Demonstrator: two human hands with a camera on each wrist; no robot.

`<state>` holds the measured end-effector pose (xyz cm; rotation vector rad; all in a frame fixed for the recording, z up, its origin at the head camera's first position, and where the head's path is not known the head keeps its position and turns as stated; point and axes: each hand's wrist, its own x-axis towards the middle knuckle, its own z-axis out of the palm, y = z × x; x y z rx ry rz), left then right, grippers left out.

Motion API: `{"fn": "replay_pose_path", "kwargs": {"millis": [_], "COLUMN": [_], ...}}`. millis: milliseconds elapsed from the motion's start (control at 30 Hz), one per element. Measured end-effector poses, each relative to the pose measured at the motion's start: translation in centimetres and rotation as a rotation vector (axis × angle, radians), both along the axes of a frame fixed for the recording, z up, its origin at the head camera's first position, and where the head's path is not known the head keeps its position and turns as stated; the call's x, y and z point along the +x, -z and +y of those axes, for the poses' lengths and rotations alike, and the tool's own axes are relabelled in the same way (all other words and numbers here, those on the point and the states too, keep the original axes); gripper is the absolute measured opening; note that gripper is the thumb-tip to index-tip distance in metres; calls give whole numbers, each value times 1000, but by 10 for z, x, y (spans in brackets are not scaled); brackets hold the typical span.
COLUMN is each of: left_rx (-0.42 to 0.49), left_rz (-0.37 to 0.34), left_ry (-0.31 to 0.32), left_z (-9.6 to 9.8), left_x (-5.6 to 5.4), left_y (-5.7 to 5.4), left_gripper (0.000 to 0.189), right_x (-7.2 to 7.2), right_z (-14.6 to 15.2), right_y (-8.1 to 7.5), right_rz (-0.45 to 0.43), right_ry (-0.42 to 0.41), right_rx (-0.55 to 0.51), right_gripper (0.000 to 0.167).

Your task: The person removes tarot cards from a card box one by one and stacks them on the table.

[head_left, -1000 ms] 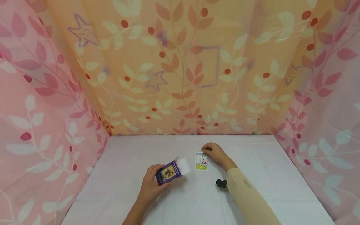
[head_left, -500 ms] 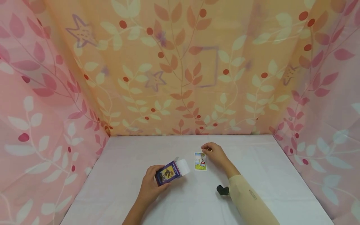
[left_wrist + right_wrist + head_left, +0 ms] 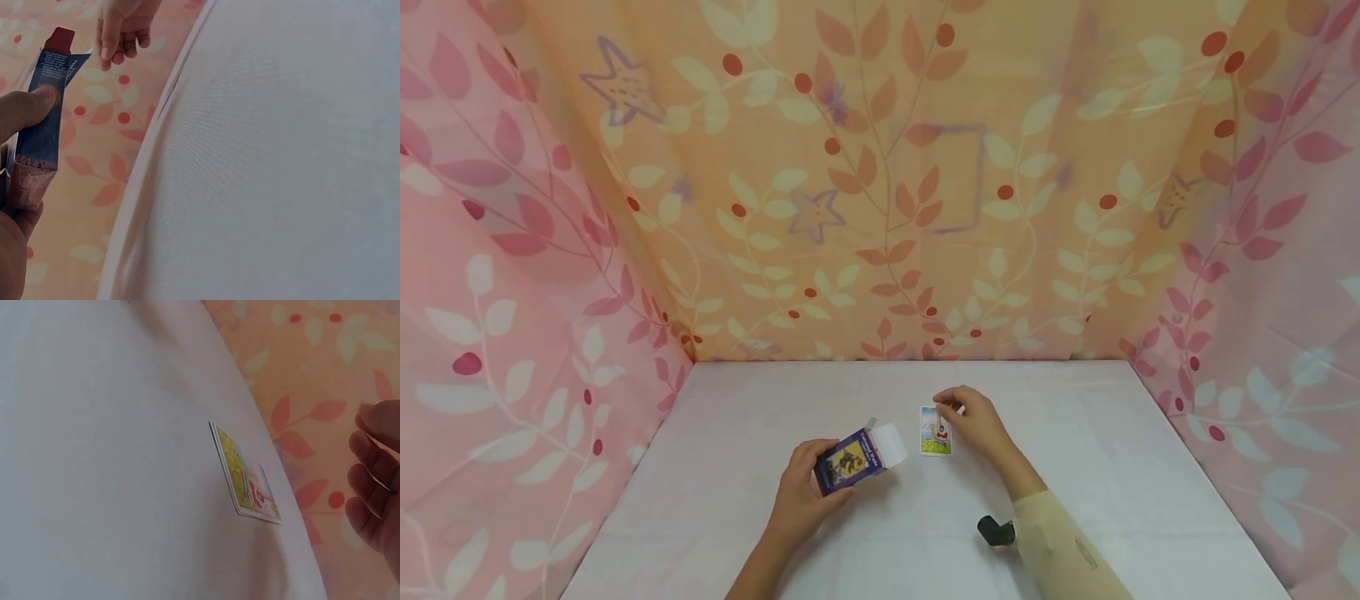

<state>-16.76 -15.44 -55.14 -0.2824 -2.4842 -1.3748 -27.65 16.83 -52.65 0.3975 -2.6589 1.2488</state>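
Note:
My left hand (image 3: 801, 492) grips a dark blue tarot card box (image 3: 850, 462) with a yellow picture on its front, thumb on one side and fingers on the other. The box's white end flap (image 3: 890, 444) stands open toward the right. In the left wrist view the box (image 3: 40, 125) appears edge-on. A small stack of picture cards (image 3: 935, 433) lies face up on the table, right of the box. My right hand (image 3: 979, 418) hovers by the stack's far right corner, fingers loosely bent. The right wrist view shows these fingers (image 3: 369, 478) apart from the cards (image 3: 247, 478), holding nothing.
A white cloth covers the table (image 3: 737, 400). Floral curtains (image 3: 880, 250) rise behind it and along both sides. A black rounded device (image 3: 996, 531) sits beside the right sleeve (image 3: 1067, 550).
My right hand has shifted slightly toward me, with the sleeve and black device moving nearer too. The left hand, the box and the card stack stay in place.

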Motion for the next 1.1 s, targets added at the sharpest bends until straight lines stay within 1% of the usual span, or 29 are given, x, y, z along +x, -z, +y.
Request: {"fn": "replay_pose_path", "kwargs": {"millis": [233,333,567,800,900,1100], "left_rx": [0,-2,-5,-15,-19,-28], "left_rz": [6,13,17,15,20,19], "left_ry": [-4,1,5,7,12,11], "left_z": [0,0,0,0,0,-1], "left_x": [-1,-1,-1,1,1,1], "left_y": [1,1,2,-1,-1,-1], "left_gripper": [78,78,78,78,79,79], "right_x": [17,25,41,58,63,67], "right_z": [-8,-11,-18,-27,-30,-36], "right_y": [-6,-8,-13,-19,-21,-23], "right_rz": [30,46,82,92,104,141], "right_ry": [-20,-31,-43,-66,-80,-121], "right_rx": [-84,-103,-126,-137,-145,-162], "right_gripper": [12,12,13,12,13,13]}}
